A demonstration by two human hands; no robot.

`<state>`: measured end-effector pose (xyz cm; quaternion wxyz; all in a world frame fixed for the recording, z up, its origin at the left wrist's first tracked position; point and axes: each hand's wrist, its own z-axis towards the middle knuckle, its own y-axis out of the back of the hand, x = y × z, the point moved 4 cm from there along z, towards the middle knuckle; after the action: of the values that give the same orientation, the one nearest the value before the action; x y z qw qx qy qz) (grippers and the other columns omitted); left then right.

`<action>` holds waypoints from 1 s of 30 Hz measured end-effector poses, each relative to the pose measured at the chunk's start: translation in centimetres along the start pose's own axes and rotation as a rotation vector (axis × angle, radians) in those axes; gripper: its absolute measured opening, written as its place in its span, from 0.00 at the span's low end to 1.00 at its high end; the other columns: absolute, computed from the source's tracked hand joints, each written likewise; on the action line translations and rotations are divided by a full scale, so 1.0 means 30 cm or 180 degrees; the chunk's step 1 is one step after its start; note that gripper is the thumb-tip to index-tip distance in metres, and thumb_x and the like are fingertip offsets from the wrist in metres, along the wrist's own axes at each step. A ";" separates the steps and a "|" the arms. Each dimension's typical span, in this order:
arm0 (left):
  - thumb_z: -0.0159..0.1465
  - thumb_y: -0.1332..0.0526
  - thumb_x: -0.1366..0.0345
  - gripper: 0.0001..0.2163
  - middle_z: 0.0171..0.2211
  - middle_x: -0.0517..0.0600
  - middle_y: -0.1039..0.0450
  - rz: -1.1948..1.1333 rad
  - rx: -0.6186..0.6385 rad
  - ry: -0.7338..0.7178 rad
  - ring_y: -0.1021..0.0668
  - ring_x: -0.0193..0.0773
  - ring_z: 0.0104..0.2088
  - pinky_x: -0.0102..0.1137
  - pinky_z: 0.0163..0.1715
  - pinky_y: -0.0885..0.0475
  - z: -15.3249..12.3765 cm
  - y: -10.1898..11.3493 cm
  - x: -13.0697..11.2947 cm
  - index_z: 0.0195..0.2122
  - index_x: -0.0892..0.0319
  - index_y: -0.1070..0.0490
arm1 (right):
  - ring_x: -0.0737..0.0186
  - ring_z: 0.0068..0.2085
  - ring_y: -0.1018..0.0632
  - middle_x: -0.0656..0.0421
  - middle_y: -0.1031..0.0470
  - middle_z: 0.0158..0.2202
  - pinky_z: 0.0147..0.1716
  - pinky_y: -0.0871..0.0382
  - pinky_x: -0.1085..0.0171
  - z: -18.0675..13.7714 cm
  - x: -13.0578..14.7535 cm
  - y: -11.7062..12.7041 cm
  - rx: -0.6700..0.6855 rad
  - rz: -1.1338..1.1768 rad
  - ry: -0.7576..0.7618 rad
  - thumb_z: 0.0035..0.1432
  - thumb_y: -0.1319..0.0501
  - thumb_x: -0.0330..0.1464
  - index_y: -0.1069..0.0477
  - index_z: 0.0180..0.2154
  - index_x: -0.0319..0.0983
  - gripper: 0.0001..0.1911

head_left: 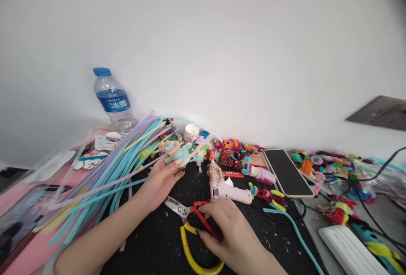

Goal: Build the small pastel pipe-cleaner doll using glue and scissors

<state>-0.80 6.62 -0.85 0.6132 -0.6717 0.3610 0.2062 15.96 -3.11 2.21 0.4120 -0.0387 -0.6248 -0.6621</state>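
Observation:
My left hand (pixel 165 180) is closed round a small pipe-cleaner figure (pixel 174 150) in pink, mint and pale yellow, holding it up by its lower part. My right hand (pixel 230 228) grips a pair of scissors (pixel 180 209) with one red and one yellow handle. Their blades point left, below my left hand, and the handles are spread apart. Just beyond my right hand lies a pale pink glue gun (pixel 231 192) with a grimy nozzle end. A large bundle of pastel pipe cleaners (pixel 127 156) lies to the left, partly behind my left forearm.
Several finished pipe-cleaner figures (pixel 223 158) line the back of the black mat (pixel 152 241). A black-screened phone (pixel 288 173) lies right of them. A water bottle (pixel 112 101) stands at back left. More figures (pixel 317 165), cables and a white power strip (pixel 352 249) lie at right.

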 end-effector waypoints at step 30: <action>0.58 0.39 0.72 0.06 0.33 0.45 0.27 -0.0340 -0.0405 -0.0189 0.23 0.32 0.35 0.28 0.38 0.27 0.046 0.048 -0.059 0.36 0.55 0.28 | 0.65 0.27 0.30 0.61 0.31 0.28 0.24 0.37 0.71 -0.039 -0.004 0.058 0.0255 0.0910 -0.1215 0.40 0.46 0.24 0.34 0.30 0.40 0.11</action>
<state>-2.79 8.40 -0.76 0.5898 -0.7212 0.2925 0.2154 17.63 -3.86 3.27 0.3772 -0.2349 -0.7053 -0.5524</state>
